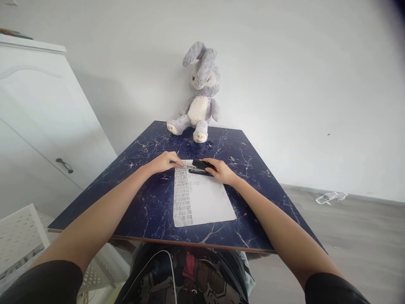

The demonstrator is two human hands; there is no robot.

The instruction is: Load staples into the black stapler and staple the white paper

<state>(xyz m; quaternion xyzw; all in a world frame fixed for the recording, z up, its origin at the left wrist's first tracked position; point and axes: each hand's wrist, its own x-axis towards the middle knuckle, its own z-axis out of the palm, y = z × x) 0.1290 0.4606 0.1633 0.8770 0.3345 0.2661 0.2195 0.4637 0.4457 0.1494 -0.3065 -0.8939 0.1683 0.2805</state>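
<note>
A white sheet of paper [202,198] with a grey printed band down its left side lies on the dark blue marbled table [148,198]. At the sheet's far edge sits a black stapler [200,166]. My right hand [221,171] is wrapped over the stapler from the right. My left hand [166,161] rests on the table at the sheet's far left corner, fingers curled and pinching the paper's edge near the stapler's metal tip.
A grey and white plush rabbit [200,95] sits at the table's far edge against the white wall. A white cabinet [41,122] stands at left. A crumpled plastic wrapper [329,197] lies on the grey floor at right. A white perforated stool [19,236] is at lower left.
</note>
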